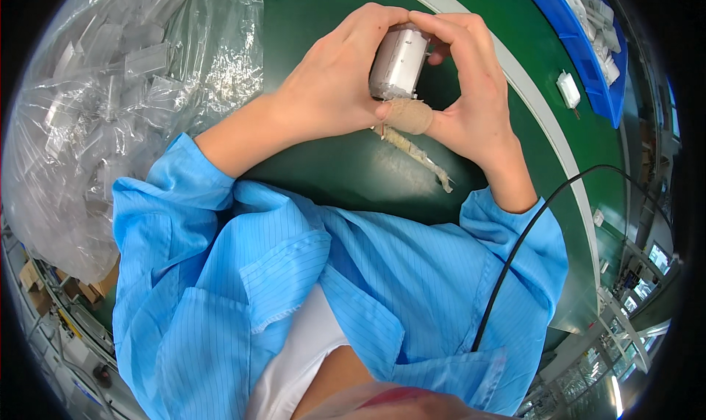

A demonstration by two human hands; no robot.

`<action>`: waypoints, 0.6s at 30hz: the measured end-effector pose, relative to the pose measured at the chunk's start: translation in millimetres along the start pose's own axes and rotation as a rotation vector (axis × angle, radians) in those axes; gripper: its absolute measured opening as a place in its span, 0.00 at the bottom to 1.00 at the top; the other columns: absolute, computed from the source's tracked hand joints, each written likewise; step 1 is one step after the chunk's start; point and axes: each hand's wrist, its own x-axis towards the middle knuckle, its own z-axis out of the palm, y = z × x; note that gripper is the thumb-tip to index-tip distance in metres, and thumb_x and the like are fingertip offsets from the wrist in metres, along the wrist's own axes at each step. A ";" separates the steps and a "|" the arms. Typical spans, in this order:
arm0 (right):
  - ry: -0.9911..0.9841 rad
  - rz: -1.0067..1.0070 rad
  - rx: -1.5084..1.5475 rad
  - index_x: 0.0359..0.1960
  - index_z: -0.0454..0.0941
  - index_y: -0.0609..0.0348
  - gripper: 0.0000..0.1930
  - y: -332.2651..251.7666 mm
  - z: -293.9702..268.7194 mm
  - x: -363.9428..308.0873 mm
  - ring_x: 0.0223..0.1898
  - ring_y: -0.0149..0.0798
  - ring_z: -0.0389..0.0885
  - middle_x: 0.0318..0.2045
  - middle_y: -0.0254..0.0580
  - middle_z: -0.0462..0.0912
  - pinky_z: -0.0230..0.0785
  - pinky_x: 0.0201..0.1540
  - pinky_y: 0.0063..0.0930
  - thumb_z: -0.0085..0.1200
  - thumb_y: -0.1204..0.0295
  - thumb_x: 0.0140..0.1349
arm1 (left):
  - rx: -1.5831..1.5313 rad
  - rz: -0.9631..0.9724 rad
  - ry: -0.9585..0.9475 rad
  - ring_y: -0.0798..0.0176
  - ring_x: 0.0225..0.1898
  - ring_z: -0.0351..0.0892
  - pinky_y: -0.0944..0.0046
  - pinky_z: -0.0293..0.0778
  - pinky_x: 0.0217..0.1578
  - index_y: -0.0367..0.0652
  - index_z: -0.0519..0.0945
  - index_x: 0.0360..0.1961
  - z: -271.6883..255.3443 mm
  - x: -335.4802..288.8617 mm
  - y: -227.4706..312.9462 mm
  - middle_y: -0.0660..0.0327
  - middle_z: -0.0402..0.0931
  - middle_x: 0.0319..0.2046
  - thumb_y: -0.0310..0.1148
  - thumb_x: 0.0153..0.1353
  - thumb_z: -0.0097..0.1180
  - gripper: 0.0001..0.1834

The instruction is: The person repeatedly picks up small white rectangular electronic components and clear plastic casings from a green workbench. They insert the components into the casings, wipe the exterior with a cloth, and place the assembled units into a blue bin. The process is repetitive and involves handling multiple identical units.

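Fingers (462,32) of the right hand (484,100) and left hand (327,78) arch inward, clamped on a white case (404,61).

White case (401,61), far side out of sight

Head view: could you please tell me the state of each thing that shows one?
White part: held between both hands
Left hand: curled around it
Right hand: curled around it, thumb wrapped
Clear plastic bag: creased, holding clear pieces
Blue bin: holding pale parts
Small white block: lying outside the bin
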 end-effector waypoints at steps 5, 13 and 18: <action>0.045 -0.101 -0.084 0.51 0.72 0.62 0.44 -1.1 9.6 -2.3 0.34 0.37 0.72 0.37 0.43 0.71 0.68 0.32 0.26 0.72 0.47 0.31 | -0.025 -0.032 -0.116 0.48 0.44 0.74 0.56 0.74 0.43 0.40 0.67 0.50 -9.2 -2.3 -7.5 0.55 0.71 0.42 0.31 0.29 0.74 0.41; 0.009 -0.173 -0.014 0.50 0.72 0.64 0.45 12.4 2.3 -10.3 0.33 0.36 0.71 0.34 0.42 0.72 0.67 0.28 0.25 0.70 0.45 0.32 | 0.146 0.051 -0.053 0.52 0.41 0.75 0.55 0.67 0.49 0.40 0.70 0.46 -2.7 -1.7 3.6 0.58 0.73 0.38 0.37 0.23 0.75 0.42; 0.051 -0.227 0.002 0.50 0.73 0.65 0.46 15.3 -3.9 -7.5 0.33 0.37 0.72 0.36 0.44 0.72 0.69 0.31 0.26 0.69 0.43 0.32 | 0.217 0.112 0.033 0.55 0.40 0.75 0.56 0.65 0.49 0.39 0.70 0.45 2.2 2.5 7.9 0.59 0.73 0.36 0.41 0.25 0.75 0.42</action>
